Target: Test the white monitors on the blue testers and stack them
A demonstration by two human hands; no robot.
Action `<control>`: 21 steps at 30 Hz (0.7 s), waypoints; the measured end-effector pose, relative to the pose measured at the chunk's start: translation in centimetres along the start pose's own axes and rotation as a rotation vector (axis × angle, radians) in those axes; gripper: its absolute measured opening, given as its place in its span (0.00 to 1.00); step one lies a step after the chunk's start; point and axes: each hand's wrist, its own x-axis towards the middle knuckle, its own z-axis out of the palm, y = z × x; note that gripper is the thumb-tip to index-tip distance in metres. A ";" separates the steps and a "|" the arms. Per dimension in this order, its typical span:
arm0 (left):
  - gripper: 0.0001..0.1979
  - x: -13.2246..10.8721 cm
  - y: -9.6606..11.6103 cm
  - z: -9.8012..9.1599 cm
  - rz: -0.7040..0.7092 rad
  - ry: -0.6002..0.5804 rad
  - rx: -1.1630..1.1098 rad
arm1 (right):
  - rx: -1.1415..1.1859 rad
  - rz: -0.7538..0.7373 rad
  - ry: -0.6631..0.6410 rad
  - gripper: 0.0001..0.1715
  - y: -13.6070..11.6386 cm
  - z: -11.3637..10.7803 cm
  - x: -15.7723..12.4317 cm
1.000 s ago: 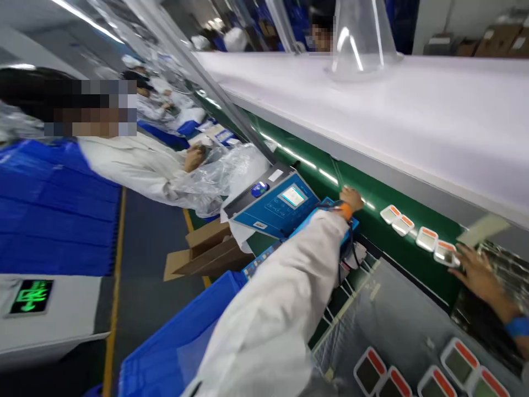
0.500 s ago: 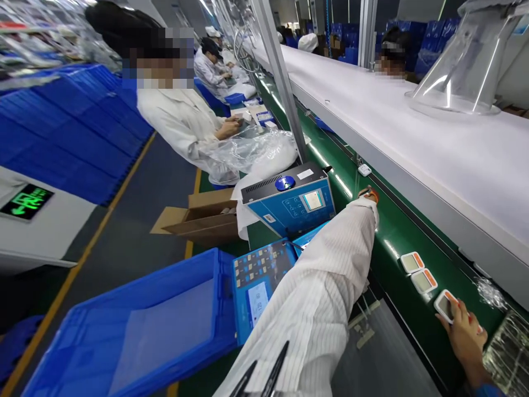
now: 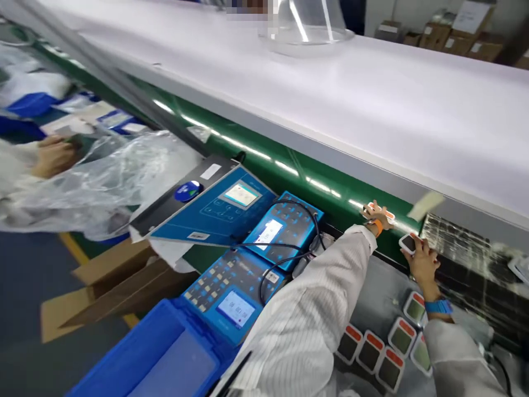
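Note:
My left hand, with an orange wristband, is on the green conveyor belt, its fingers spread over a white-and-orange handheld device. It touches the device, partly covering it. To its right, my right hand, wearing a blue wristband, has its fingers closed on another white device with a dark screen, at the belt's near edge. Several similar devices with orange tops and dark screens lie on the grey work surface below my hands.
Two blue test units with cables and a larger blue machine stand on the left. A blue bin and an open cardboard box are lower left. A co-worker's hand is at far left. A white shelf runs above the belt.
The view has swung right and down. My left hand has moved back along the belt to a device there. My right hand still holds a device, nearer the belt's near edge.

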 end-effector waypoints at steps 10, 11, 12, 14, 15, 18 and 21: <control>0.43 -16.7 -4.5 1.3 -0.127 0.098 0.153 | 0.085 -0.286 -0.039 0.36 -0.7 3.7 -15.3; 0.42 -19.5 -5.9 1.5 -0.170 0.135 0.144 | 0.085 -0.315 -0.057 0.36 -1.4 4.0 -15.5; 0.42 -22.2 -7.3 1.9 -0.207 0.157 0.140 | 0.090 -0.333 -0.078 0.37 -1.8 4.4 -15.5; 0.41 -26.8 -9.3 3.1 -0.227 0.148 0.154 | 0.121 -0.336 -0.121 0.37 -2.0 5.0 -15.4; 0.41 -28.6 -9.8 4.1 -0.208 0.123 0.168 | 0.150 -0.338 -0.142 0.37 -1.6 5.2 -15.3; 0.41 -31.7 -9.2 7.7 -0.145 0.021 0.206 | 0.282 -0.357 -0.145 0.35 0.7 5.4 -15.5; 0.41 -32.3 -6.9 11.4 -0.127 -0.042 0.250 | 0.412 -0.253 -0.039 0.32 3.4 4.9 -16.2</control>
